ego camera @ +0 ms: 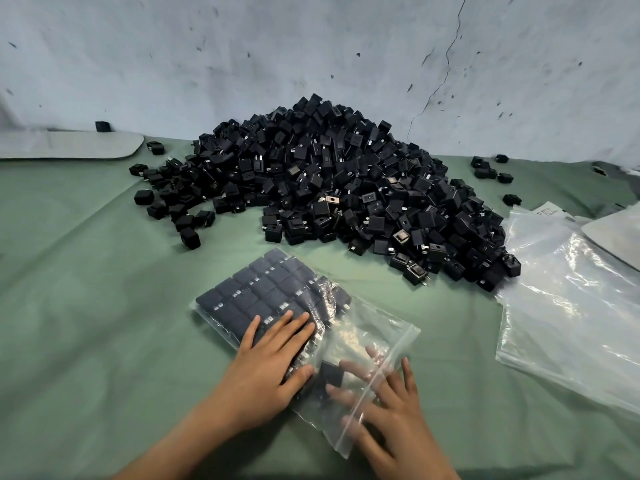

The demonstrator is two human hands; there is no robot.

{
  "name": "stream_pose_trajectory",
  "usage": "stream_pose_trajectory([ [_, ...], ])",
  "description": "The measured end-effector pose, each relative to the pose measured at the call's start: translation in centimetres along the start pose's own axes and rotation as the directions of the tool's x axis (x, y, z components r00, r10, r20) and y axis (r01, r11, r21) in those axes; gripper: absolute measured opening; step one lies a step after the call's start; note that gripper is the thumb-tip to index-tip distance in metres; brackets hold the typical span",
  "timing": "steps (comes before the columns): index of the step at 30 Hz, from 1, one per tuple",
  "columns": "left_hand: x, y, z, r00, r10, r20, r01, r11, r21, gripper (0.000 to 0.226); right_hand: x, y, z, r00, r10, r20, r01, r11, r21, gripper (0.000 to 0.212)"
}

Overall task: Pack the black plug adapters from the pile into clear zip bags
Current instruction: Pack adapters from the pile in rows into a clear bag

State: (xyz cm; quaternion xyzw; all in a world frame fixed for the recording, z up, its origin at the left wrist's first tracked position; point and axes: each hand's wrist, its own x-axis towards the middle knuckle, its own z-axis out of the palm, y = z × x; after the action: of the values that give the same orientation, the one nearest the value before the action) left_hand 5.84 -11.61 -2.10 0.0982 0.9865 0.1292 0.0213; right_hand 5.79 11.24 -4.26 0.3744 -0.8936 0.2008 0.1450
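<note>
Pinned the zip bag [377, 341] with my left hand [266, 368], fingers flat, so rows stayed put; right hand [391, 410], fingers outstretched inside, nudged a loose plug adapter [331, 374].

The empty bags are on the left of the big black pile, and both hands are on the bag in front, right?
Not quite. The empty bags lie to the right of the pile, not the left; the head view shows it. The left hand and right hand are indeed on the bag in front.
</note>
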Motion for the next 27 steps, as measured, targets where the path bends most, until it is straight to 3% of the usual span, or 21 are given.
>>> stream_pose_trajectory([
  [8, 0.1, -0.2, 0.2, 1.0, 0.002, 0.003, -0.002, 1.0, 0.014, 0.061, 0.4, -0.5, -0.2, 0.997, 0.075, -0.027, -0.073, 0.995, 0.065, 0.038],
  [14, 0.0, -0.2, 0.3, 1.0, 0.006, -0.005, -0.006, 1.0, 0.012, 0.061, 2.2, -1.0, 0.4, 0.943, 0.199, 0.266, -0.241, 0.961, 0.138, 0.051],
  [18, 0.0, -0.2, 0.2, 1.0, 0.003, 0.007, -0.004, 0.999, 0.032, 0.06, 2.2, -0.8, 0.6, 0.909, 0.2, 0.365, -0.234, 0.971, 0.05, 0.054],
  [24, 0.0, -0.1, 0.1, 1.0, -0.004, 0.024, 0.003, 1.0, 0.03, 0.06, 1.0, -0.7, -0.3, 0.962, 0.164, 0.22, -0.225, 0.93, 0.289, 0.043],
  [27, 0.1, 0.0, 0.1, 0.999, -0.011, 0.04, 0.01, 0.999, 0.039, 0.059, 1.1, -0.7, -0.5, 0.955, 0.16, 0.251, -0.226, 0.937, 0.265, 0.044],
])
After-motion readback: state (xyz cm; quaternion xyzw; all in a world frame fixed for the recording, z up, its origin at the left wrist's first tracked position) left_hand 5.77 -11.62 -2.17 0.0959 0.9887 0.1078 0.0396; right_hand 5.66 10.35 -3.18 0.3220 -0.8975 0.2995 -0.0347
